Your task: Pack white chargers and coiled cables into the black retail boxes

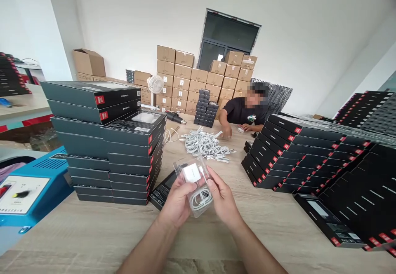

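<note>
A clear plastic tray (198,213) is held up between both hands over the table. In its upper part lies a white charger (192,172), and a coiled white cable (201,199) fills the lower part. My left hand (177,202) grips the tray's left side, thumb on top near the charger. On the right side, my right hand (223,197) has its fingers closed round the tray's edge beside the cable's upper end. Behind and left of my left hand, a black box (162,191) lies on the table.
Stacks of black boxes stand at left (130,179) and right (278,154). Beyond the tray is a pile of white cables (204,142). A person (247,109) sits across the table, one arm stretched toward the pile. A heat gun (175,117) lies near the left stack.
</note>
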The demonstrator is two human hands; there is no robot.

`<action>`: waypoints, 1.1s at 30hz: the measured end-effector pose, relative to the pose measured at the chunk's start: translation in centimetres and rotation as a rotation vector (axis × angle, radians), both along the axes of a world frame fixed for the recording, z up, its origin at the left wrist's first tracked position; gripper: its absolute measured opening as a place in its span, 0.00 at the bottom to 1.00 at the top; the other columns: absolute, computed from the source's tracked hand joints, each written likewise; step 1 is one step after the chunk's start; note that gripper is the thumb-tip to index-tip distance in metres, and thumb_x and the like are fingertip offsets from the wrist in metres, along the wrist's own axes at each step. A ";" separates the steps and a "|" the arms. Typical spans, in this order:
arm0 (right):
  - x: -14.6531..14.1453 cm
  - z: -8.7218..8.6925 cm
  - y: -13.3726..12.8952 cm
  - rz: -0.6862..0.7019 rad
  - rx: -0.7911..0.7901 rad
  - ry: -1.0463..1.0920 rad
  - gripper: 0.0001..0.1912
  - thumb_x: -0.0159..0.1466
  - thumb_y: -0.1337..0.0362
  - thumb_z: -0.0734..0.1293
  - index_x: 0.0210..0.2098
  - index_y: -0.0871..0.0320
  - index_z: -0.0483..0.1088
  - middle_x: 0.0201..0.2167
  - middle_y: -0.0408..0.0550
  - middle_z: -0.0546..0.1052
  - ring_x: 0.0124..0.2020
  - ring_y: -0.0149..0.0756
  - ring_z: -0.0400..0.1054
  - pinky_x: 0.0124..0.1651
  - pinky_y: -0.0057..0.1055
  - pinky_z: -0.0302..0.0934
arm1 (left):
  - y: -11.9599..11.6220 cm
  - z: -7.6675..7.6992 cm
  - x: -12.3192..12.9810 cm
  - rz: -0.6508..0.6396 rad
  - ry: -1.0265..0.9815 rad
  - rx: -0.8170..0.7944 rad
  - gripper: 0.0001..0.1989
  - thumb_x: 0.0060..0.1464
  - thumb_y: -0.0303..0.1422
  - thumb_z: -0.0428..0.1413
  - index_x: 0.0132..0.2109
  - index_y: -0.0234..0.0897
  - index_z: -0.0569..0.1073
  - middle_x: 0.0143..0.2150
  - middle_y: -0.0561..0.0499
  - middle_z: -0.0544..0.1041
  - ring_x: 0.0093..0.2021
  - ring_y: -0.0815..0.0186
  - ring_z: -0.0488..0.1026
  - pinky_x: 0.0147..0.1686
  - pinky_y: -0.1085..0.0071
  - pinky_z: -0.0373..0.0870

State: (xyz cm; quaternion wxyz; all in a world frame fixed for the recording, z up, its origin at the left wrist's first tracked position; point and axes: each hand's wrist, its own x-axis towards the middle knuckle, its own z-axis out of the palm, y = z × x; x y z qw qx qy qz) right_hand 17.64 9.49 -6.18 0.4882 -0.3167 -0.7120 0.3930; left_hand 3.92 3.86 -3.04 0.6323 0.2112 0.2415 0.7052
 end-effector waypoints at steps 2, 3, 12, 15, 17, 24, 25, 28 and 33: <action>0.6 0.4 0.3 0.081 -0.036 0.000 0.25 0.70 0.54 0.62 0.65 0.51 0.64 0.64 0.49 0.69 0.64 0.45 0.63 0.66 0.47 0.57 | 0.0 0.0 0.0 0.004 0.002 -0.004 0.31 0.39 0.23 0.64 0.54 0.40 0.74 0.46 0.46 0.83 0.48 0.55 0.80 0.49 0.60 0.74; 0.9 0.5 0.5 0.114 -0.044 -0.005 0.25 0.70 0.54 0.62 0.65 0.51 0.64 0.64 0.48 0.69 0.65 0.45 0.63 0.66 0.48 0.57 | 0.0 -0.1 0.0 0.003 0.007 -0.004 0.31 0.39 0.23 0.64 0.54 0.40 0.74 0.46 0.46 0.83 0.48 0.55 0.80 0.49 0.60 0.74; -0.6 -0.6 0.1 -0.026 0.075 -0.030 0.25 0.71 0.56 0.60 0.65 0.52 0.64 0.61 0.49 0.72 0.61 0.43 0.67 0.63 0.42 0.62 | 0.1 -0.2 0.2 0.003 0.043 -0.005 0.25 0.38 0.22 0.65 0.47 0.37 0.77 0.39 0.48 0.84 0.37 0.64 0.80 0.39 0.70 0.74; -1.0 0.1 -0.2 0.104 -0.026 0.016 0.22 0.71 0.52 0.59 0.59 0.52 0.71 0.53 0.49 0.79 0.54 0.45 0.73 0.55 0.41 0.69 | 0.1 0.2 -0.2 -0.009 0.035 0.006 0.23 0.38 0.23 0.65 0.46 0.36 0.78 0.41 0.47 0.84 0.39 0.61 0.80 0.41 0.68 0.74; -0.7 0.6 -0.1 0.127 -0.079 0.037 0.22 0.71 0.50 0.59 0.57 0.53 0.73 0.52 0.49 0.79 0.53 0.46 0.73 0.55 0.42 0.68 | 0.1 0.3 -0.3 -0.003 0.033 0.011 0.22 0.38 0.23 0.64 0.46 0.36 0.78 0.41 0.46 0.84 0.40 0.60 0.80 0.42 0.66 0.74; 0.8 0.9 0.9 0.069 -0.057 0.001 0.22 0.69 0.50 0.62 0.54 0.55 0.76 0.51 0.51 0.80 0.55 0.48 0.72 0.58 0.44 0.66 | 0.4 -0.2 0.1 0.042 0.102 0.046 0.22 0.38 0.26 0.66 0.45 0.36 0.77 0.40 0.46 0.84 0.40 0.59 0.80 0.41 0.67 0.73; 0.8 0.8 0.9 0.056 -0.035 -0.011 0.21 0.69 0.50 0.63 0.54 0.54 0.76 0.50 0.51 0.80 0.54 0.48 0.72 0.57 0.43 0.67 | 0.4 -0.2 0.1 0.049 0.107 0.047 0.22 0.38 0.26 0.67 0.45 0.36 0.77 0.39 0.47 0.84 0.39 0.59 0.80 0.41 0.67 0.72; 0.6 0.7 0.8 -0.012 0.037 -0.059 0.20 0.69 0.52 0.62 0.54 0.54 0.76 0.48 0.51 0.81 0.50 0.46 0.75 0.52 0.40 0.69 | 0.4 0.0 0.3 0.067 0.113 0.067 0.24 0.38 0.26 0.67 0.46 0.36 0.77 0.39 0.47 0.84 0.38 0.60 0.79 0.41 0.67 0.72; 0.4 0.6 0.6 -0.101 0.138 -0.163 0.19 0.71 0.55 0.60 0.53 0.54 0.76 0.46 0.51 0.81 0.45 0.42 0.76 0.48 0.35 0.69 | 0.6 0.0 0.8 0.118 0.123 0.056 0.26 0.36 0.27 0.69 0.48 0.38 0.77 0.42 0.48 0.83 0.42 0.58 0.79 0.44 0.66 0.72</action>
